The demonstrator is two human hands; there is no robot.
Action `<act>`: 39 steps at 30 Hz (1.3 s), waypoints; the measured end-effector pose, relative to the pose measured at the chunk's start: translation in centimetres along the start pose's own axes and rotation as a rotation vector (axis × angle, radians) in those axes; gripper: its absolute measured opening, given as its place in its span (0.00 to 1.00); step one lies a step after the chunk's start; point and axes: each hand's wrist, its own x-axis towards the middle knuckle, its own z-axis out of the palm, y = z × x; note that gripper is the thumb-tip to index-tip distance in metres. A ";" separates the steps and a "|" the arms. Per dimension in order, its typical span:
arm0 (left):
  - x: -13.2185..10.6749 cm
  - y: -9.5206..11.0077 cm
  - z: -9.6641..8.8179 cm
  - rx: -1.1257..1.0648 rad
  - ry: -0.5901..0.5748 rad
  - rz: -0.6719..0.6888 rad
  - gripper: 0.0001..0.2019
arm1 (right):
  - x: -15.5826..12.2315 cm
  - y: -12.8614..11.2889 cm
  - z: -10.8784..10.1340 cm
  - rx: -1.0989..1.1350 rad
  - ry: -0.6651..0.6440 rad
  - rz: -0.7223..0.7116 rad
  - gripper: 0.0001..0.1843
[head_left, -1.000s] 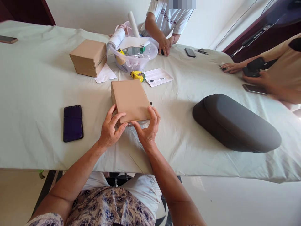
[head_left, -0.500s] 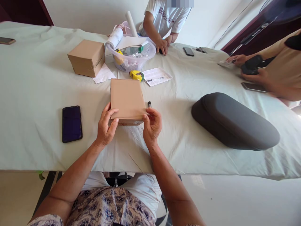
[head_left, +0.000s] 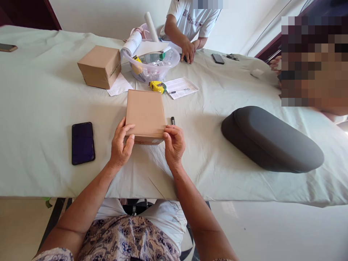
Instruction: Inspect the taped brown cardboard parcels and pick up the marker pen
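Observation:
A flat brown cardboard box [head_left: 146, 112] lies on the pale cloth-covered table [head_left: 40, 108] in front of me. My left hand [head_left: 121, 145] grips its near left corner, thumb on top. My right hand [head_left: 174, 144] pinches its near right corner. A black pen [head_left: 172, 120] lies just right of the box, partly hidden behind my right fingers.
A dark phone [head_left: 83, 142] lies left of the box. Behind it are a second brown box [head_left: 100, 66], a clear bowl [head_left: 152, 65] of items, a yellow tape measure [head_left: 157, 86] and a paper sheet [head_left: 181, 87]. A grey padded case [head_left: 272, 139] sits right. Other people sit across and at right.
Both my hands shifted from the box's top near edge to its near corners. The box has turned a little and now lies squarer to me. The person at right leaned into view.

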 end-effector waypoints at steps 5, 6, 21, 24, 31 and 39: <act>0.1 -0.1 0.2 0.050 0.027 -0.001 0.19 | -0.2 0.3 -0.1 0.001 -0.029 -0.026 0.11; 0.1 -0.1 0.2 0.050 0.027 0.000 0.19 | -0.2 0.3 -0.1 -0.004 -0.037 -0.036 0.11; 0.2 -0.5 0.4 0.059 0.040 0.011 0.20 | 0.6 1.7 -0.6 0.090 -0.146 0.023 0.19; 0.4 -0.7 0.3 0.054 0.026 0.007 0.21 | 1.3 2.3 -1.2 0.157 -0.230 0.112 0.22; 0.7 -1.0 0.1 0.002 0.058 -0.014 0.21 | 1.5 3.4 -1.5 0.224 -0.320 0.211 0.29; 0.8 -1.1 -0.3 -0.082 0.178 -0.046 0.22 | 1.6 2.8 -1.4 0.126 -0.355 0.169 0.27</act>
